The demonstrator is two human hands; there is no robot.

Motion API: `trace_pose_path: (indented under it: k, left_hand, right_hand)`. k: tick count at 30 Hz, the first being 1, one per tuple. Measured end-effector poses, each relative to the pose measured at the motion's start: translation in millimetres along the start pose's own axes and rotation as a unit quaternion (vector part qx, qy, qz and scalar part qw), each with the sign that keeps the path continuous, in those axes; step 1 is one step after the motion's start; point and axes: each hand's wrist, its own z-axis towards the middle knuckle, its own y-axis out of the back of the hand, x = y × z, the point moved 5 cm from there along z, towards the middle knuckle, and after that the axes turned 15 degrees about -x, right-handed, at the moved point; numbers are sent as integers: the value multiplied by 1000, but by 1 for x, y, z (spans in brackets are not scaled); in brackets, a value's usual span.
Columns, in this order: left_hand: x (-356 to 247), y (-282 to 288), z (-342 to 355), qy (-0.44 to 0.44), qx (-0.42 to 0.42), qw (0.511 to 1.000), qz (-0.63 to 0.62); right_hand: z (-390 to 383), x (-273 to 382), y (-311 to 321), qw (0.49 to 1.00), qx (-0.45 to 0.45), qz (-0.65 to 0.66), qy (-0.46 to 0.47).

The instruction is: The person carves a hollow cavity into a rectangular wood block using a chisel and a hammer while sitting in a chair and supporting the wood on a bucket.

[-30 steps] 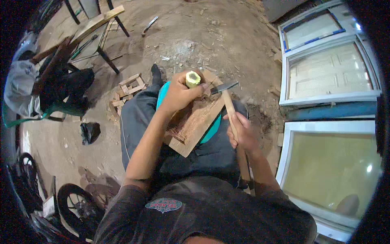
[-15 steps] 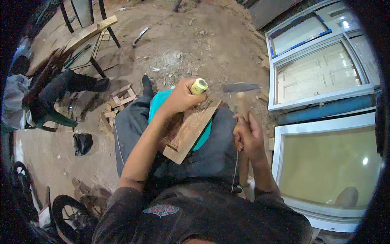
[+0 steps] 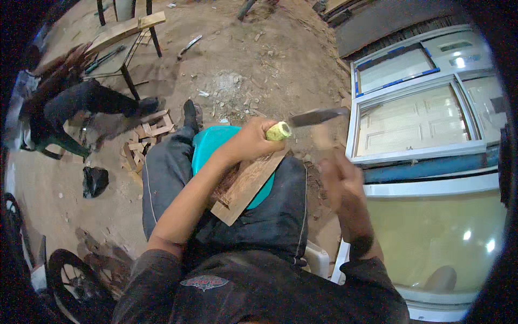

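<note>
My left hand [image 3: 249, 141] is closed around the yellow-green handle of a chisel [image 3: 279, 131], the butt of the handle facing up; its blade is hidden. Beneath that hand a wooden board [image 3: 253, 183] lies slanted across my lap, with a rough, darker carved area along its left side. Under the board is a flat teal piece [image 3: 208, 147] resting over my thighs. My right hand [image 3: 341, 178], smeared by motion, grips the wooden handle of a hammer [image 3: 317, 117]. The hammer's dark head is just right of the chisel's butt, apart from it.
White-framed window panels [image 3: 421, 186] stand close on my right. Wood scraps [image 3: 154, 129] lie on the ground left of my leg, near a black plastic bag [image 3: 95, 182]. Another person's leg [image 3: 97, 102], a stool [image 3: 116, 62] and a wheel [image 3: 75, 281] are farther left.
The hammer and my right hand have blurred with motion, the head now nearer the chisel's butt. The whole view has shifted slightly. My left hand keeps its grip on the chisel.
</note>
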Motion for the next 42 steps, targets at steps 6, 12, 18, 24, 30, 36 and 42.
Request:
trace_pose_path:
  k: [6,12,18,24,30,36,42]
  left_hand:
    - [5,-1,1,7,27,999,20]
    - [3,-3,3,-10,23,998,60]
    - [3,-3,0,2,26,999,47]
    - [0,-4,-2,21,10,1000,-20]
    - [11,27,9,31,-80,995,-59]
    - [11,28,10,13,-89,996,-23]
    - [7,27,4,10,-81,997,-5]
  right_hand:
    - [-5,-1,35,874,-120,469,39]
    - [0,-14,12,994,-43,96,-37]
    - [-1,10,21,954,-68,265,125]
    - [-8,-40,-14,991,-16,-96,-96]
    - [-1,-5,-13,979,-17,120,-165]
    - [17,22,3,952,-15,238,-191]
    - [23,37,-3,969,-33,240,-42]
